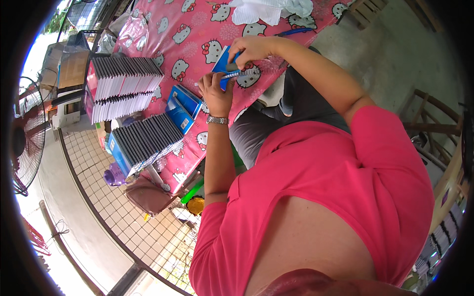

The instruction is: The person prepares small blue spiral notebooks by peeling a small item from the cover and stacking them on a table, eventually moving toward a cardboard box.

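A blue notebook (221,61) lies on the pink patterned tablecloth, with a wire spiral (256,72) along its near edge that sticks out past the right end. My left hand (217,94), a metal watch at its wrist, grips the notebook's near left edge by the spiral. Over the cover my right hand (250,50) is bent with its fingers curled down in a pinch; what lies between its fingertips is hidden. Two blue spiral notebooks (181,109) rest left of my left hand.
Stacked notebooks with pink covers (123,84) and a row of blue notebooks (145,140) stand at the left. A slim blue tool (295,31) and white plastic sheets (264,11) lie at the far side. A fan (24,135) is at the far left, a wooden chair (434,121) at the right.
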Demonstrator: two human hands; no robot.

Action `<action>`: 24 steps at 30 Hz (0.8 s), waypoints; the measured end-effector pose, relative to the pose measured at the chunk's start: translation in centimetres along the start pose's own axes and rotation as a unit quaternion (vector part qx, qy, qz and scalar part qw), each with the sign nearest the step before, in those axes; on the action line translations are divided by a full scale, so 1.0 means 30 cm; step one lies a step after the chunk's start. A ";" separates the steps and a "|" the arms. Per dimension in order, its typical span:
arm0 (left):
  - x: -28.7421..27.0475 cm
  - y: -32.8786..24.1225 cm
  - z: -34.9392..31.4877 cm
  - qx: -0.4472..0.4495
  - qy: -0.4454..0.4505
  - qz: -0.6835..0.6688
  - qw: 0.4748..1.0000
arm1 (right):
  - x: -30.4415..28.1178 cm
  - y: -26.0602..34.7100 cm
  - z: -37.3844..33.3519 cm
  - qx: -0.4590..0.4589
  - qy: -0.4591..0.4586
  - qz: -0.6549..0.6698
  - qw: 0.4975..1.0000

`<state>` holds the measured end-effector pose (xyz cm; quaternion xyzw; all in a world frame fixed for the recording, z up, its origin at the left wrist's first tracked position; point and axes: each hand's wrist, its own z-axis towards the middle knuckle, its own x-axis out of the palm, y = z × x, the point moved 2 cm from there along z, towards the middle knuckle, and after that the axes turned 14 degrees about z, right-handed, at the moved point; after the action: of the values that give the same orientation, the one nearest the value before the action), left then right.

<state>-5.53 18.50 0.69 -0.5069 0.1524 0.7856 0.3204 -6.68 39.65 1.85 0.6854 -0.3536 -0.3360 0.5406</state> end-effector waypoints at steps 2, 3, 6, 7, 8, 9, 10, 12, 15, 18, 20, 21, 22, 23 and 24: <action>-0.002 -0.003 -0.001 0.006 -0.001 -0.011 1.000 | 0.029 0.007 -0.031 -0.061 0.009 0.243 0.968; 0.000 -0.002 -0.006 0.007 0.000 -0.019 1.000 | 0.043 0.020 -0.044 -0.088 0.015 0.360 0.929; -0.005 0.014 0.014 0.017 -0.007 -0.046 0.999 | 0.014 0.029 -0.035 -0.007 -0.041 0.030 0.999; -0.013 0.025 0.018 0.019 -0.012 -0.059 0.998 | 0.013 0.035 -0.031 -0.031 -0.018 0.146 0.989; -0.012 0.035 0.012 0.019 -0.014 -0.072 0.997 | 0.022 0.021 -0.028 -0.052 0.008 0.261 0.964; -0.011 0.048 0.010 0.020 -0.017 -0.072 0.997 | 0.031 0.009 -0.024 -0.072 0.034 0.372 0.925; -0.009 0.063 0.010 0.021 -0.020 -0.073 0.997 | 0.030 -0.009 -0.010 -0.067 0.027 0.256 0.964; -0.013 0.092 0.014 0.012 -0.024 -0.062 0.998 | 0.005 -0.005 0.028 -0.061 0.009 0.012 0.998; -0.017 0.129 -0.005 -0.015 -0.024 -0.058 0.998 | 0.047 0.014 0.008 -0.075 0.080 0.387 0.916; -0.012 0.144 0.011 -0.005 0.008 -0.112 0.994 | 0.019 -0.011 0.069 -0.074 0.023 0.124 0.989; -0.014 0.170 0.014 -0.023 0.035 -0.141 0.989 | 0.050 0.004 0.074 -0.062 -0.002 0.273 0.960; -0.014 0.163 0.021 -0.040 0.053 -0.159 0.985 | 0.043 0.016 0.064 -0.061 0.015 0.242 0.968; -0.012 0.157 0.025 -0.057 0.071 -0.177 0.980 | 0.040 0.028 0.058 -0.059 0.033 0.210 0.975; -0.014 0.163 0.033 -0.046 0.073 -0.181 0.980 | 0.038 0.040 0.062 -0.063 0.049 0.176 0.981; -0.016 0.170 0.039 -0.035 0.076 -0.184 0.979 | 0.038 0.046 0.068 -0.068 0.040 0.207 0.975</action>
<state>-9.57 15.18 1.21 -0.5949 0.0528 0.6773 0.4295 -7.97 37.44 2.72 0.5716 -0.4426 -0.2126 0.6573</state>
